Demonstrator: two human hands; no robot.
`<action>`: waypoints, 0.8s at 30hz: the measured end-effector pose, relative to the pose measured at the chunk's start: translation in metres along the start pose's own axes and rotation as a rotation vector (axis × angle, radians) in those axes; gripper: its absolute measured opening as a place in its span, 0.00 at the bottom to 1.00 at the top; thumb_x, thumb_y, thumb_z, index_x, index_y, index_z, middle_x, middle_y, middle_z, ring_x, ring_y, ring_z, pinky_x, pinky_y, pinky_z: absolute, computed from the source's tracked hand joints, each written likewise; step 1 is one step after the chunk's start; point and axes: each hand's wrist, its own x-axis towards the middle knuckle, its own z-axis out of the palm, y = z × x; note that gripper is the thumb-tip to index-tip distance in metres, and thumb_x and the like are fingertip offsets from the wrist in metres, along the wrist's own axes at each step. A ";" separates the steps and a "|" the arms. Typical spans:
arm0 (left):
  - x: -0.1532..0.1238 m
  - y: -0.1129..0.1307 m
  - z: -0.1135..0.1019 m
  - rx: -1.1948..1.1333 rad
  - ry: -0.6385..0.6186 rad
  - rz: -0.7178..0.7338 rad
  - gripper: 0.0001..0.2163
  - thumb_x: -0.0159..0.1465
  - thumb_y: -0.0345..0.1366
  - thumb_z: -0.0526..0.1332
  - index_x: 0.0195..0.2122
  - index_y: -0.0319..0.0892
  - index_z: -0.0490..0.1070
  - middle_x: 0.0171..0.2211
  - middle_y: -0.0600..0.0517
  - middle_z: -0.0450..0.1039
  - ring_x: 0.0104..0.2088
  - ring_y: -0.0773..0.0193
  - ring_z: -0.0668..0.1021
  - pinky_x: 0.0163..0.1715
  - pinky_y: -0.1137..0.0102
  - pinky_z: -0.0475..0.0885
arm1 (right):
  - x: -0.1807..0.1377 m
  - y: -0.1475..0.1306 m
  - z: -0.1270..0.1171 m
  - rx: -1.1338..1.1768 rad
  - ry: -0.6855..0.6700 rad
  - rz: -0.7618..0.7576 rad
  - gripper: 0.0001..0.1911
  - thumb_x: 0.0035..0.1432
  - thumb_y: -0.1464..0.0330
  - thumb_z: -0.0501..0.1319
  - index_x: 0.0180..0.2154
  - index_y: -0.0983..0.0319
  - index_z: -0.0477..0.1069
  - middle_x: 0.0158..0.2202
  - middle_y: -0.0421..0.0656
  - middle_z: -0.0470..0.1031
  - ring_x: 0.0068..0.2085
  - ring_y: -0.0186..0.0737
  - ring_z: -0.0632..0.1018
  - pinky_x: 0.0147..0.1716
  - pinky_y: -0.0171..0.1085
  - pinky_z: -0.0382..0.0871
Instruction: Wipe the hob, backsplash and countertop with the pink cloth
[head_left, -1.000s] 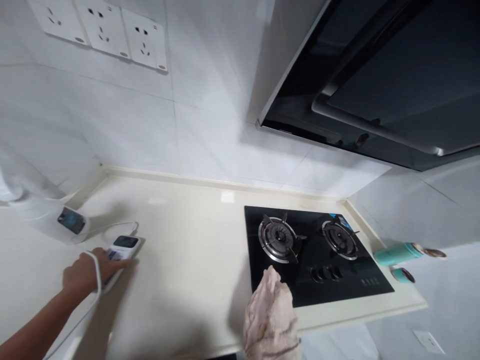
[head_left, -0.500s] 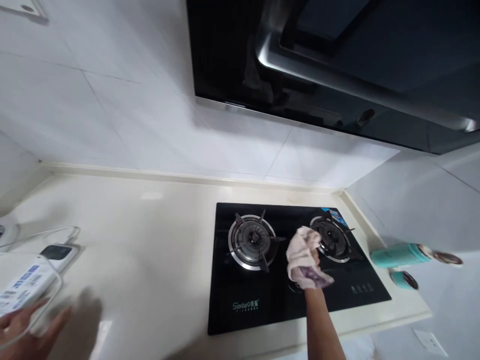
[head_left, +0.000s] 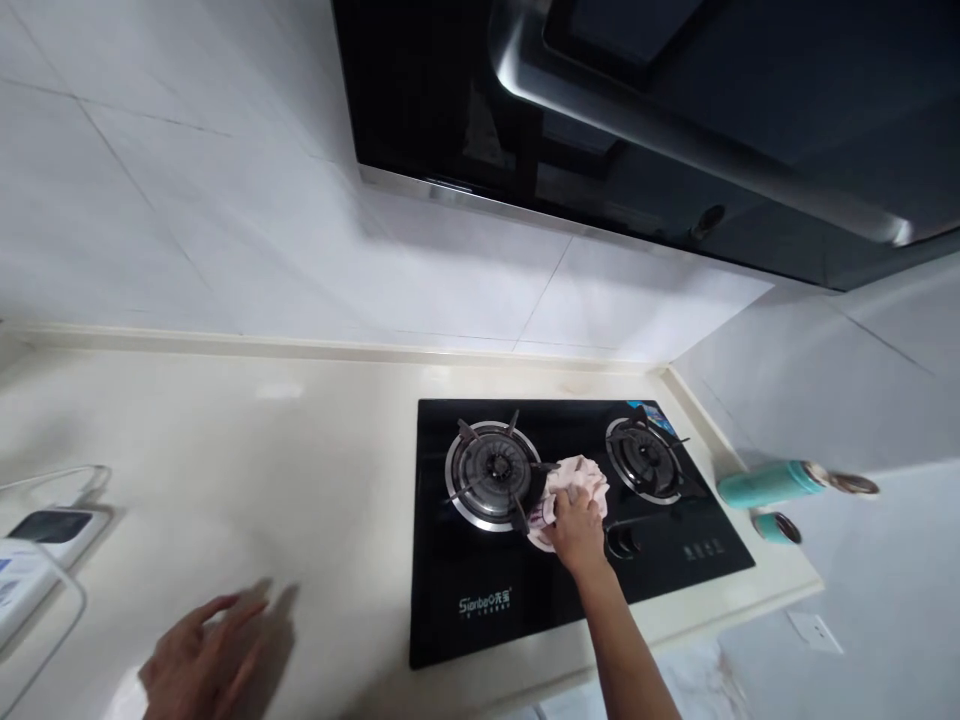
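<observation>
My right hand (head_left: 576, 532) presses a crumpled pale pink cloth (head_left: 577, 482) onto the black glass gas stove (head_left: 517, 625), between its two burners. Its fingers are bent over the cloth, which lies close to the left burner (head_left: 495, 475). The right burner (head_left: 645, 460) sits beyond the cloth, and a dark knob (head_left: 622, 541) shows just right of my hand. Over the pale countertop (head_left: 337, 520), left of the stove, my left hand (head_left: 206, 650) holds nothing, its fingers apart and casting a shadow.
A black range hood (head_left: 600, 150) hangs low above the stove. At the right stand a teal flask (head_left: 772, 484) and a small teal cup (head_left: 775, 527). A white device with a dark screen (head_left: 52, 526) and a cable (head_left: 64, 580) lies at the left.
My right hand has moved left with the cloth, toward the left burner, uncovering a knob. My left hand has come right, away from the white device. The view has shifted slightly.
</observation>
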 end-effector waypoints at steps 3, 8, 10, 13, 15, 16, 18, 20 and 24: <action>0.020 0.018 0.011 -0.062 0.025 0.003 0.20 0.67 0.49 0.52 0.50 0.56 0.81 0.57 0.40 0.76 0.54 0.39 0.78 0.48 0.42 0.74 | 0.012 0.002 0.002 0.018 0.026 0.090 0.31 0.65 0.65 0.65 0.68 0.60 0.68 0.67 0.61 0.65 0.61 0.61 0.75 0.61 0.50 0.65; 0.035 0.045 0.016 -0.071 -0.013 0.036 0.20 0.69 0.50 0.52 0.51 0.54 0.82 0.59 0.41 0.76 0.61 0.39 0.75 0.55 0.42 0.71 | 0.063 0.032 0.002 0.127 0.001 0.231 0.28 0.72 0.64 0.58 0.70 0.59 0.66 0.68 0.62 0.64 0.64 0.60 0.73 0.61 0.49 0.65; 0.037 0.056 0.015 -0.050 -0.039 0.033 0.21 0.70 0.50 0.52 0.53 0.54 0.81 0.61 0.41 0.76 0.62 0.40 0.74 0.58 0.41 0.69 | 0.085 0.048 -0.003 0.144 -0.005 0.228 0.28 0.72 0.65 0.58 0.70 0.59 0.66 0.69 0.61 0.63 0.65 0.60 0.73 0.61 0.50 0.65; 0.040 0.066 0.012 -0.032 -0.043 0.000 0.21 0.71 0.50 0.51 0.53 0.53 0.81 0.59 0.40 0.76 0.62 0.40 0.74 0.60 0.41 0.67 | 0.110 0.076 -0.009 0.172 -0.010 0.170 0.32 0.67 0.67 0.63 0.71 0.59 0.66 0.72 0.60 0.60 0.67 0.59 0.71 0.64 0.50 0.64; 0.040 0.069 0.012 -0.032 -0.007 -0.011 0.20 0.70 0.51 0.52 0.55 0.59 0.78 0.58 0.43 0.76 0.62 0.39 0.74 0.60 0.41 0.67 | 0.121 0.095 -0.007 0.188 -0.003 0.095 0.38 0.63 0.68 0.66 0.72 0.58 0.63 0.74 0.58 0.58 0.71 0.57 0.66 0.68 0.48 0.61; 0.041 0.070 0.012 -0.031 0.015 -0.007 0.20 0.69 0.51 0.52 0.58 0.65 0.75 0.58 0.45 0.75 0.61 0.39 0.74 0.59 0.41 0.67 | 0.124 0.105 -0.003 0.210 0.012 0.042 0.42 0.61 0.69 0.67 0.74 0.58 0.60 0.75 0.57 0.57 0.73 0.55 0.64 0.69 0.47 0.60; 0.041 0.073 0.012 -0.017 0.048 0.007 0.23 0.69 0.51 0.51 0.65 0.80 0.62 0.57 0.50 0.74 0.60 0.40 0.75 0.57 0.41 0.67 | 0.126 0.126 0.010 0.289 0.070 -0.078 0.49 0.58 0.71 0.67 0.77 0.58 0.52 0.76 0.55 0.56 0.75 0.53 0.61 0.70 0.46 0.61; 0.041 0.076 0.011 0.019 0.050 0.013 0.27 0.70 0.51 0.49 0.67 0.90 0.47 0.57 0.52 0.71 0.60 0.40 0.74 0.56 0.41 0.67 | 0.123 0.149 0.029 0.396 0.135 -0.203 0.52 0.55 0.73 0.66 0.78 0.59 0.50 0.75 0.55 0.59 0.75 0.53 0.62 0.70 0.49 0.63; 0.042 0.080 0.008 0.095 0.037 0.008 0.27 0.72 0.49 0.46 0.68 0.88 0.41 0.57 0.50 0.70 0.60 0.40 0.73 0.55 0.41 0.66 | 0.105 0.195 0.057 0.520 0.131 -0.408 0.50 0.50 0.75 0.63 0.75 0.61 0.59 0.71 0.55 0.68 0.72 0.53 0.68 0.72 0.53 0.62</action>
